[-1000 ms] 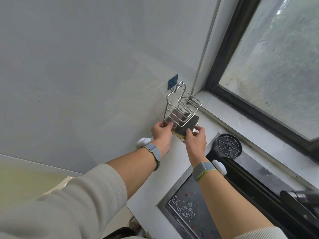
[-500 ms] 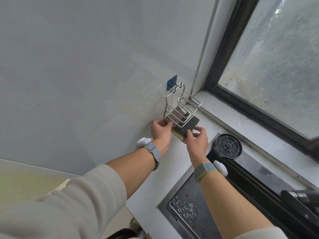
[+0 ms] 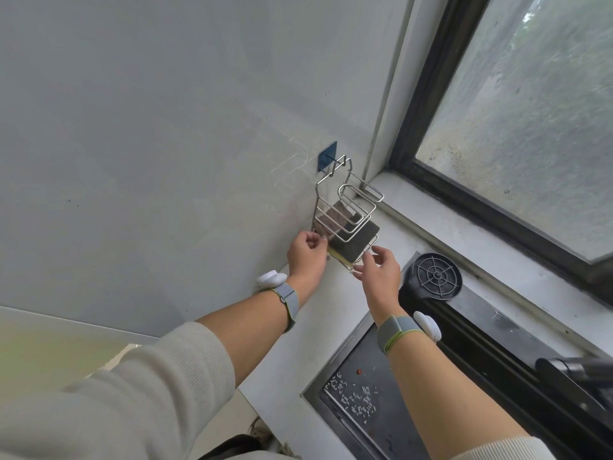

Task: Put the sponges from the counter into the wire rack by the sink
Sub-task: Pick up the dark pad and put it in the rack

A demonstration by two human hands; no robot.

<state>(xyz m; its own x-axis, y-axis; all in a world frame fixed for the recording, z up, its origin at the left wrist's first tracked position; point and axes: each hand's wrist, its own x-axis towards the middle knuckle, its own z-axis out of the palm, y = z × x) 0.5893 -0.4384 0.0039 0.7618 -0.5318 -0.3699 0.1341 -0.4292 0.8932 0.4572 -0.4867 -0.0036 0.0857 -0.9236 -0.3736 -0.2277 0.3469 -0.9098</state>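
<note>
A wire rack [image 3: 365,191] hangs from a blue hook [image 3: 327,159] on the white wall. A sponge with a dark scouring face and yellow underside [image 3: 356,244] lies in the rack's lower tier, its front corner poking out. A brownish sponge [image 3: 335,214] sits in the tier above. My left hand [image 3: 306,257] pinches the rack's lower left corner, right beside the dark sponge's edge. My right hand [image 3: 378,275] hovers at the rack's front edge with fingers apart, holding nothing.
A dark sink [image 3: 365,396] with scattered white grains lies below my right forearm. A round black strainer [image 3: 436,277] stands at its far end, and a black faucet [image 3: 570,368] juts in from the right. A window sill [image 3: 447,227] and window border the right.
My right hand has let go of the dark sponge and drawn back slightly, fingers spreading. The sponge now sits deeper in the lower tier. My left hand stays pinched at the rack's corner.
</note>
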